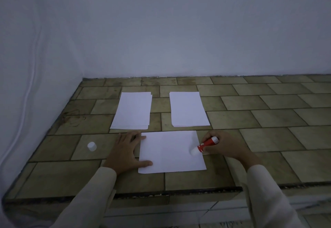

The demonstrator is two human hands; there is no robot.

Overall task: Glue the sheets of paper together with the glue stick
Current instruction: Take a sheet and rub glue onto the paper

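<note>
Right hand (224, 147) gripping glue stick (206, 145), tip on sheet (170, 152) near its right edge. Left hand (125, 150) flat and open, pinning left edge

Two paper stacks (132, 110) (188, 109), one single sheet (170, 153), one glue stick (206, 144), one cap (92, 146) — two hands (125, 153) (223, 145).

My feed is dim and bluish, with flat, soft light and no glare. The white wall (179, 30) reads grey. Faint shadows sit under the hands on the table (268, 111). Wide-angle bending curves the left edge, and the glue stick's tip (194, 151) looks smeared, perhaps motion blur.
</note>
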